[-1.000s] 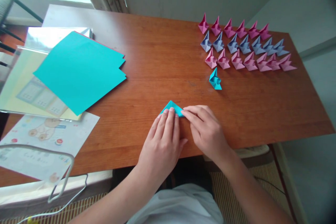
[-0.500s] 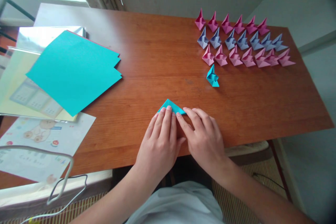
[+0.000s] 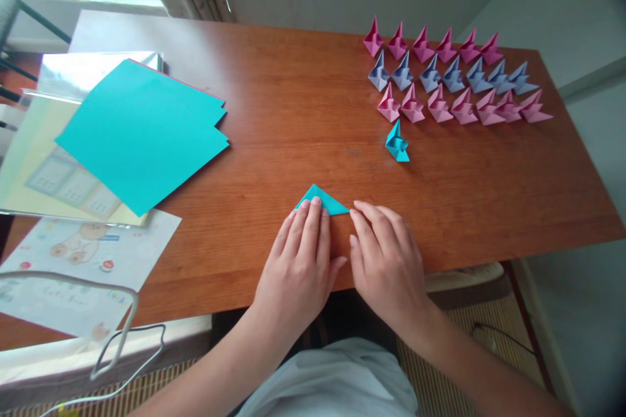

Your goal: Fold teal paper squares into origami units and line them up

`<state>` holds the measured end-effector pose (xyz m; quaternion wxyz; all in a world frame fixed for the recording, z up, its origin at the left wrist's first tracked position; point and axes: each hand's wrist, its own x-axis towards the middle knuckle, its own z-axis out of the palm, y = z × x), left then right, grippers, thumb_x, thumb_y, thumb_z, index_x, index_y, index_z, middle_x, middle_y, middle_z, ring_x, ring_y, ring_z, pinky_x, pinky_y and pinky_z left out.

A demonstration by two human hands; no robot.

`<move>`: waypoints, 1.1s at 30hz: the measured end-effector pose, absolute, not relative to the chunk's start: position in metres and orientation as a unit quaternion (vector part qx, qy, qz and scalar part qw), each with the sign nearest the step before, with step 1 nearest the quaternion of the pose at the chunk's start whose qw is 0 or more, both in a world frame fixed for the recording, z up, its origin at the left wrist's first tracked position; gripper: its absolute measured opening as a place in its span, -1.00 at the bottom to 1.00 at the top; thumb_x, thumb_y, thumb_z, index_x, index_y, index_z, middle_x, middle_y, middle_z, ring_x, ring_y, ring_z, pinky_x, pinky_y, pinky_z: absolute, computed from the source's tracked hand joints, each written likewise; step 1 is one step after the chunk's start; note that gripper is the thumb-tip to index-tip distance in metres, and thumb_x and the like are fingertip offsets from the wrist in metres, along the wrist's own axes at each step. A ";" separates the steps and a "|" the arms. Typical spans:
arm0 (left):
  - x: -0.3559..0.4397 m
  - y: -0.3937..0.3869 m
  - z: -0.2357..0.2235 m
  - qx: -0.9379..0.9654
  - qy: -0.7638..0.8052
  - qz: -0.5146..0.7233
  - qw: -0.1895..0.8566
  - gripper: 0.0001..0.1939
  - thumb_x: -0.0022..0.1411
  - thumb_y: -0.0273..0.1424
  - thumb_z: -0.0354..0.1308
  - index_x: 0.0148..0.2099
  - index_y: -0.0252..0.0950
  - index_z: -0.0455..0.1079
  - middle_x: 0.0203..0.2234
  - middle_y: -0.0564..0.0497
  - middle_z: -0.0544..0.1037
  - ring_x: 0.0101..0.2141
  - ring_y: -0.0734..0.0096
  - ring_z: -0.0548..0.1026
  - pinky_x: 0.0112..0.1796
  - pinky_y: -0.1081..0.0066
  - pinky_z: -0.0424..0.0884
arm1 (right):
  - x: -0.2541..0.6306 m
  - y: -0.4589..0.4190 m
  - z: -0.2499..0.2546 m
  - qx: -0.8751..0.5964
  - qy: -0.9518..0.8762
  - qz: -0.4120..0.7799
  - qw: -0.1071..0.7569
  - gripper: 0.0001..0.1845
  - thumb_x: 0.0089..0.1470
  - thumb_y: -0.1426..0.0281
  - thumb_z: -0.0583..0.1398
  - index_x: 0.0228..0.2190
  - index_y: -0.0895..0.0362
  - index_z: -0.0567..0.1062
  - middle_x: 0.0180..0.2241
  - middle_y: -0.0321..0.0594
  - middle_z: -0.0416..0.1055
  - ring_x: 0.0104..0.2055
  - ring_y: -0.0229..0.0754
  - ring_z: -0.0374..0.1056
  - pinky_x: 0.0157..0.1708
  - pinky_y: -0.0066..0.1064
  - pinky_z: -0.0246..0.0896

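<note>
A small turquoise folded paper triangle point(image 3: 332, 204) lies on the table with its peak pointing away from me. My left hand point(image 3: 298, 254) rests flat over its left and lower part, fingers stretched out and side by side, hiding much of the paper. At the paper's right corner is my right hand point(image 3: 388, 260), a fingertip touching or just beside the point. Its fingers are bent a little and apart, with nothing visibly gripped. Beyond it stands a finished turquoise origami piece point(image 3: 397, 143), pointed at the top with a small pocket.
Rows of folded origami in magenta point(image 3: 421, 45), lavender point(image 3: 430, 75) and pink point(image 3: 439, 105) stand at the back right. Turquoise paper sheets point(image 3: 147, 130) lie on plastic-wrapped packs at left, near a printed white sheet point(image 3: 151, 241). A white metal bar point(image 3: 73, 279) crosses the lower left.
My right hand has slid right along the paper's lower edge to its right corner, uncovering more of that side. My left hand stays pressed in place.
</note>
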<state>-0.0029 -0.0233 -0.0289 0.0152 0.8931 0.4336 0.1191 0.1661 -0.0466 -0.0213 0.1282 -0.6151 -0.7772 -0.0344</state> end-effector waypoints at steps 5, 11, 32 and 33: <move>-0.003 -0.021 -0.027 0.897 0.425 0.123 0.005 -0.36 0.47 -0.16 -0.02 0.29 -0.65 0.31 0.29 -0.44 0.34 0.28 -0.15 0.35 0.25 0.04 0.31 | 0.164 -0.046 -0.023 -0.588 -0.801 -0.035 0.105 -0.54 0.31 0.47 0.11 0.21 0.18 0.42 0.24 -0.03 0.40 0.19 0.13 0.29 0.08 -0.02 0.24; -0.031 -0.018 -0.023 0.906 0.410 0.103 0.001 -0.29 0.47 -0.11 -0.02 0.38 -0.61 0.19 0.35 -0.35 0.27 0.31 -0.09 0.31 0.27 0.07 0.25 | 0.164 -0.047 -0.021 -0.593 -0.800 -0.030 0.087 -0.51 0.29 0.50 0.12 0.22 0.19 0.41 0.25 0.04 0.38 0.24 0.15 0.27 0.08 0.01 0.24; -0.026 -0.017 -0.008 0.897 0.416 0.148 0.033 -0.46 0.41 -0.37 0.06 0.34 -0.50 0.26 0.33 -0.28 0.33 0.31 -0.02 0.33 0.24 0.11 0.35 | 0.178 -0.016 -0.022 -0.562 -0.785 0.102 0.241 -0.66 0.24 0.59 0.12 -0.06 0.11 0.59 -0.03 -0.07 0.52 0.03 -0.01 0.39 0.03 -0.10 0.40; -0.022 -0.015 -0.010 0.899 0.415 0.135 0.036 -0.48 0.42 -0.33 0.05 0.31 -0.52 0.31 0.33 -0.29 0.33 0.30 -0.05 0.33 0.23 0.09 0.36 | 0.178 -0.018 -0.023 -0.560 -0.789 0.094 0.234 -0.65 0.24 0.59 0.13 -0.04 0.12 0.58 -0.02 -0.07 0.52 0.04 0.00 0.39 0.02 -0.09 0.39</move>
